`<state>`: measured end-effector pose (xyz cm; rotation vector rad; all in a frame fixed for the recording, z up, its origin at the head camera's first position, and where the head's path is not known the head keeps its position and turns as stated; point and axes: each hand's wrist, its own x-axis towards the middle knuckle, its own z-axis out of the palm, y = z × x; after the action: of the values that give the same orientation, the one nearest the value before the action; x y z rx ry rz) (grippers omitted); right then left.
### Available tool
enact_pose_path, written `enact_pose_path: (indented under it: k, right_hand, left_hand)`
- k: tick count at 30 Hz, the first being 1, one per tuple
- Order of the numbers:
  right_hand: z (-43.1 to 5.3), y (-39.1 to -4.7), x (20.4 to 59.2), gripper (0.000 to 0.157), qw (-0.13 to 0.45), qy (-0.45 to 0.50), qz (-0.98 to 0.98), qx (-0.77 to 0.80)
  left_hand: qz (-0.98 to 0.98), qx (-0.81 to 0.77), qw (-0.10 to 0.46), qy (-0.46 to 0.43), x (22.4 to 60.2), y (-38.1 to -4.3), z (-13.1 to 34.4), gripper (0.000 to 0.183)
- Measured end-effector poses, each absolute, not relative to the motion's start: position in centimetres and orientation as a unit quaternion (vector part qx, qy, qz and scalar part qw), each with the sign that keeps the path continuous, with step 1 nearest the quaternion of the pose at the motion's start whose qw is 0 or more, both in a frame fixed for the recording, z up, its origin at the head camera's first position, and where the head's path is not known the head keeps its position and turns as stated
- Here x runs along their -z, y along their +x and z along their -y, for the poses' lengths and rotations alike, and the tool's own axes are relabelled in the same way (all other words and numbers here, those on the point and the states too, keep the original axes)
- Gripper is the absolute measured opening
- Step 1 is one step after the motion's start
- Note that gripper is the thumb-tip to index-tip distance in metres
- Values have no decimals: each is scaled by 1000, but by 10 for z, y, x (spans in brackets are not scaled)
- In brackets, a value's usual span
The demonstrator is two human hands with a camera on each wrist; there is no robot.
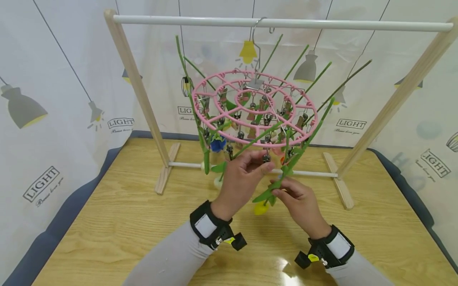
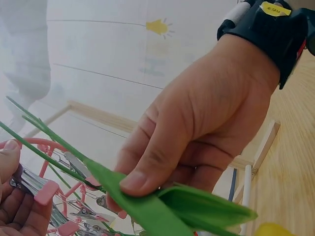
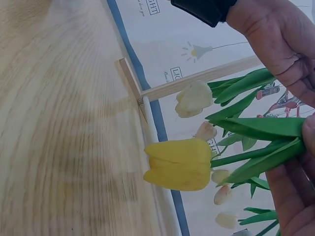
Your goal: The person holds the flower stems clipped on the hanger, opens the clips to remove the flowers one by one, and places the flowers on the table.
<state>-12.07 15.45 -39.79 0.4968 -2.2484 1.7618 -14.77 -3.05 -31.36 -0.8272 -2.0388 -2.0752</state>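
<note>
A yellow artificial tulip [image 3: 179, 164] hangs flower-down, and my right hand [image 1: 298, 200] pinches its green leaves [image 2: 140, 206] between thumb and fingers. My left hand [image 1: 237, 180] reaches under the near rim of a round pink clip hanger [image 1: 255, 145]. Between its thumb and fingers it holds a metal clip [image 2: 34, 184] with pink tips. The tulip's long stem rises past the hanger's right side. Other flowers hang upside down from the hanger, among them a blue one [image 1: 217, 143] and a white tulip [image 3: 193, 100].
The hanger's metal hook [image 1: 255, 35] sits over the white rod [image 1: 179, 20] of a wooden-legged stand. Its feet [image 1: 166, 174] rest on the wood-grain table [image 1: 118, 230]. Behind is a white curtain [image 1: 154, 59] printed with lamps. Several green stems [image 1: 300, 59] stick up beyond the hanger.
</note>
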Motion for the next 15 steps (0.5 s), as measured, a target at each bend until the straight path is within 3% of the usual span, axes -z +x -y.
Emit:
enact_pose_path:
  k: [7, 15]
  right_hand:
    - [-164, -116, 402, 31, 133, 208, 778, -577]
    - [-183, -109, 387, 36, 188, 241, 773, -557]
  left_hand:
    - [683, 672, 64, -278, 314, -147, 30, 32]
    - [680, 673, 62, -284, 313, -147, 30, 34]
